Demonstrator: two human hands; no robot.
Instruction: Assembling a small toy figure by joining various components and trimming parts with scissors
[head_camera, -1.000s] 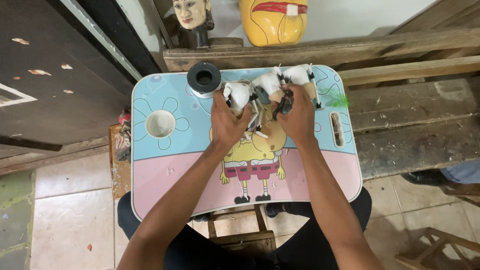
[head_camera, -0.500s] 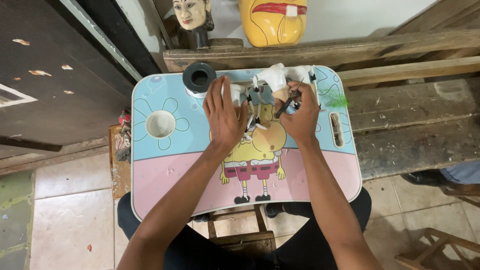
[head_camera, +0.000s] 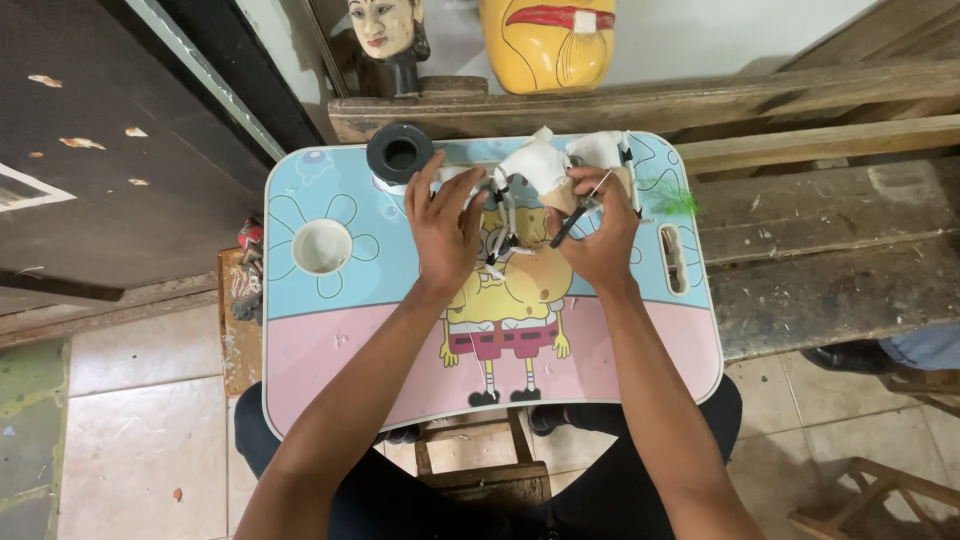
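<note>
A small puppet-like figure (head_camera: 535, 170) in white cloth with grey and white strips lies at the far middle of the blue and pink lap table (head_camera: 340, 350). My left hand (head_camera: 445, 225) rests on its left side with fingers spread, pinning it down. My right hand (head_camera: 598, 235) holds a thin dark tool (head_camera: 568, 226) against the figure's right side, with a fine thread running up from the fingers.
A black tape roll (head_camera: 400, 153) stands at the table's far left, a round cup hole (head_camera: 322, 246) on the left, a slot (head_camera: 674, 258) on the right. A green tuft (head_camera: 668, 198) lies beside the figure. Wooden benches (head_camera: 830, 240) and two carved masks (head_camera: 548, 40) stand behind.
Both hands have shifted slightly nearer to me on the figure. The left hand has flattened and spread over it; the right hand has turned the dark tool downward.
</note>
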